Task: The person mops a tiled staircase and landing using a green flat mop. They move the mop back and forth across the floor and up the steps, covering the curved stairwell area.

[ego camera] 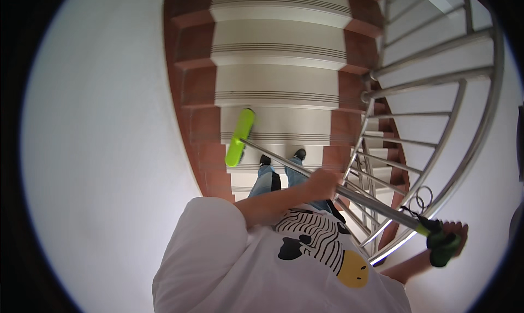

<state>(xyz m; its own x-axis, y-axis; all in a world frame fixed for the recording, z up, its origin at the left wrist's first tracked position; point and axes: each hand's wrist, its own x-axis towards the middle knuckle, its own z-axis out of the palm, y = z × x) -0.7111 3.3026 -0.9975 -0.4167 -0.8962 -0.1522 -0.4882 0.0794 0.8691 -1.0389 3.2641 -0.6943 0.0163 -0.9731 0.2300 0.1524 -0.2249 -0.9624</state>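
Note:
In the head view my left hand [325, 184] is closed around the metal pole of a broom [356, 197]. The pole runs from upper left to lower right, across the front of my body. Its bright green broom head [240, 137] with dark bristles is over the stair step by the left side, left of my shoes; whether it touches the step I cannot tell. At the pole's other end my right hand [457, 236] is curled, its palm partly hidden by a bunched dark green cloth [442, 245]. The cloth hangs at the pole's end.
Pale stairs [276, 77] with red-brown edges rise ahead of my feet [300, 154]. A white wall [98, 128] borders them on the left. A stainless steel railing [495, 79] curves along the right, close to the pole, with metal rings [423, 196] near it.

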